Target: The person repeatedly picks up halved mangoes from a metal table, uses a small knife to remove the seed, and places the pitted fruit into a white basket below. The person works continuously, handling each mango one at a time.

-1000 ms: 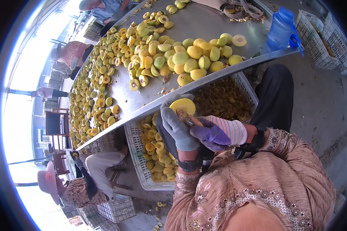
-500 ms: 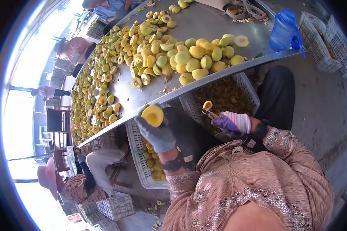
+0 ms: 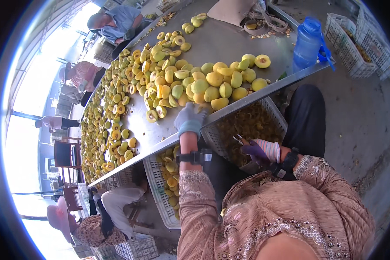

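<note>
**Gloved hand up on the sorting table, tool hand waiting below**

Over the near edge of the metal table goes the left hand, grey-gloved, fingers spread and resting flat on the steel, gripping nothing. Just beyond its fingertips sits the pile of whole yellow-green fruit, close enough to be taken from without leaning, which looks like the reason for heaping it at this edge. Off to that hand's left, the cut halves run away down the table, stone hollows mostly facing up, spread in a long band so each one can be seen.

Down at lap level, the right hand in a purple glove and striped cuff is closed around a small metal pitting tool, tip pointing toward the table's underside. It is held low and off the table, seemingly to keep the blade clear of the reaching arm.

Directly under both hands, a white plastic crate holds yellow fruit pieces, and beside it another crate takes brownish scraps, placed where they can drop straight from the work. Far beyond the right hand, a blue water bottle stands at the table corner. Other workers sit along the far side.
</note>
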### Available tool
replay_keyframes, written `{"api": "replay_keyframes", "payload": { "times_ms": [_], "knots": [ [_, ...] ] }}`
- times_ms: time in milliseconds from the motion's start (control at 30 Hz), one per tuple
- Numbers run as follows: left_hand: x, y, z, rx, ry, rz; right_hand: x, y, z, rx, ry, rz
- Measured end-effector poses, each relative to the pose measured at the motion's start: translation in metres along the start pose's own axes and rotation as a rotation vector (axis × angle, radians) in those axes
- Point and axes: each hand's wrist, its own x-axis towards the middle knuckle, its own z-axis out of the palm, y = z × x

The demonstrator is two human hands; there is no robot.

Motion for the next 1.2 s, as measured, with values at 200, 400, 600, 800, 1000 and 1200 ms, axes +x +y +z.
{"api": "replay_keyframes", "payload": {
  "times_ms": [200,400,600,800,1000,1200],
  "knots": [
    [0.024,0.001,0.026,-0.186,-0.024,0.039,0.002,0.000,0.002,0.065,0.023,0.047],
    [-0.010,-0.039,0.022,-1.714,0.027,0.137,-0.019,-0.018,0.004,0.059,0.045,-0.163],
    [-0.063,-0.032,0.001,-2.324,-0.278,0.280,-0.030,-0.051,0.026,0.217,-0.157,-0.255],
    [-0.090,-0.013,0.001,-2.208,-0.079,-0.062,-0.045,-0.082,0.053,0.093,-0.106,-0.259],
    [-0.106,-0.002,-0.002,-2.205,-0.066,0.056,-0.052,-0.099,0.065,0.077,-0.108,-0.268],
    [-0.127,0.018,-0.018,-2.229,-0.042,0.215,-0.053,-0.097,0.067,0.046,-0.079,-0.288]
  ]
}}
